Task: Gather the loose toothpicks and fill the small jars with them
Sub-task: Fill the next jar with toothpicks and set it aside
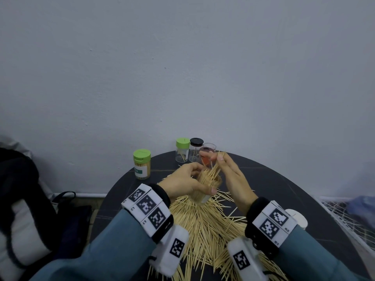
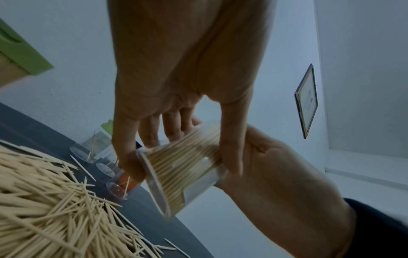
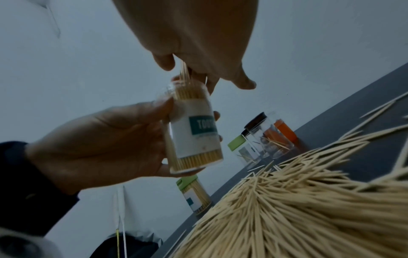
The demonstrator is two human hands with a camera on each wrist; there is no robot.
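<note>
Wooden toothpick pile [image 1: 205,226] under hands | left [image 1: 182,182] grips jar [image 1: 208,184] | right [image 1: 229,171] pinches toothpicks [image 1: 215,166]

A plain room, more a spare corner of a home or small office than a workshop; a bare pale wall [image 1: 182,57] rises close behind a small round dark tabletop [image 1: 274,179]; a framed picture [image 2: 306,101] hangs on the wall; a dark bag [image 1: 22,199] slumps on the floor at the left; a white wire rack [image 1: 345,220] stands at the right.
</note>
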